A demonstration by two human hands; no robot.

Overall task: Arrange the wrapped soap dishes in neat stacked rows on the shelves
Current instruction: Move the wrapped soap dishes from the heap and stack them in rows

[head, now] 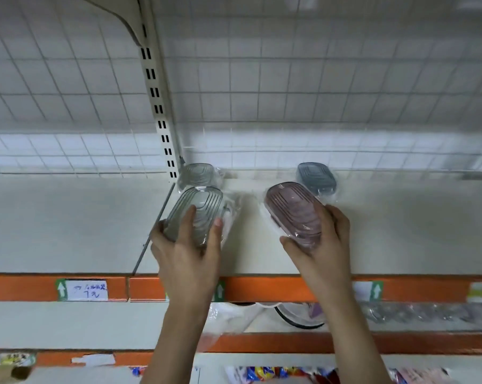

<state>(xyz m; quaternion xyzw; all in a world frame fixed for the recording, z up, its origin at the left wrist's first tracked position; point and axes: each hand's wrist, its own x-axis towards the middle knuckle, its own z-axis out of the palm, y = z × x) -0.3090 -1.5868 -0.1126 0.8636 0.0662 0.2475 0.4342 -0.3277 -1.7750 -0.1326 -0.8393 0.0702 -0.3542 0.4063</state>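
My left hand [188, 245] grips a clear grey wrapped soap dish [199, 206] just above the white shelf [68, 225], close to the upright post. Behind it lies another grey wrapped dish [197, 173] at the back of the shelf. My right hand [324, 236] holds a pink wrapped soap dish [292, 206] by its near end, tilted over the shelf. A blue-grey wrapped dish [316, 177] lies behind the pink one, near the wire grid back.
A slotted upright post [158, 106] and a wire grid back panel [317, 92] bound the shelf. Its front has an orange price rail [276, 289] with a handwritten label [87, 290]. Lower shelves carry wrapped goods [298, 314] and colourful packets [262, 374].
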